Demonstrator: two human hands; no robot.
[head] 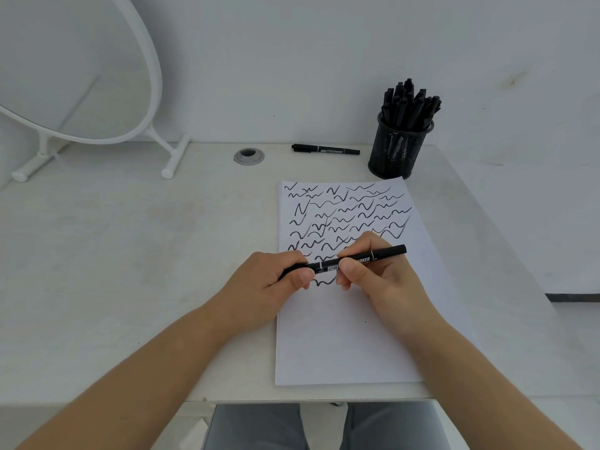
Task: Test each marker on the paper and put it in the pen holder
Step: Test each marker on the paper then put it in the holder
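Black marker (357,259) with white lettering — held level over the scribbled paper (344,336), left hand (269,287) fingers pinching its left end, right hand (380,277) fingers curled round the barrel.

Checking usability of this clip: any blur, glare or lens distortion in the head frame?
Head view: soft, even light, no glare; wide-angle bending curves the desk edge; the held marker's print is partly readable, with the left hand and right hand sharp.
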